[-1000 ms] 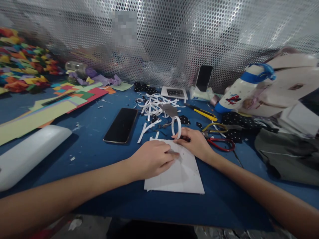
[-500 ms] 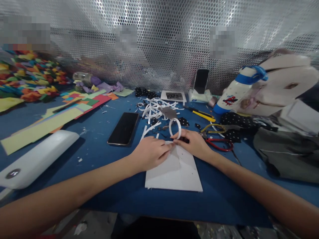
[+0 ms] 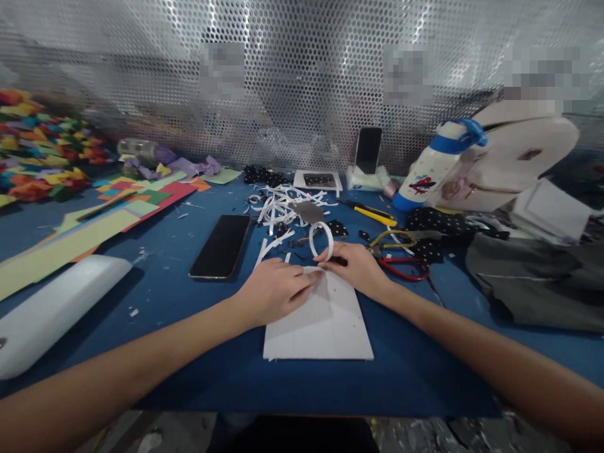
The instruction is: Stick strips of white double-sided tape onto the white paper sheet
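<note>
A white board (image 3: pixel 321 330) lies flat on the blue table in front of me. My left hand (image 3: pixel 276 289) rests on its upper left part, fingers together and pressed on the surface, with the index finger reaching toward the right hand. At the board's top edge my right hand (image 3: pixel 352 267) pinches the lower end of a white paper ring (image 3: pixel 321 241), which stands upright above the fingertips. Anything under the left fingers is hidden. Behind the ring is a pile of white paper strips (image 3: pixel 278 204).
A black phone (image 3: pixel 221 246) lies left of the board, a white device (image 3: pixel 61 308) farther left. Colored paper strips (image 3: pixel 108 220) lie back left. To the right are a yellow cutter (image 3: pixel 375 216), red-handled pliers (image 3: pixel 404 269), a bottle (image 3: pixel 431 167) and dark cloth (image 3: pixel 533 283).
The whole view has shifted, so the objects appear a little farther left. Both hands keep nearly the same places on the board and at the ring.
</note>
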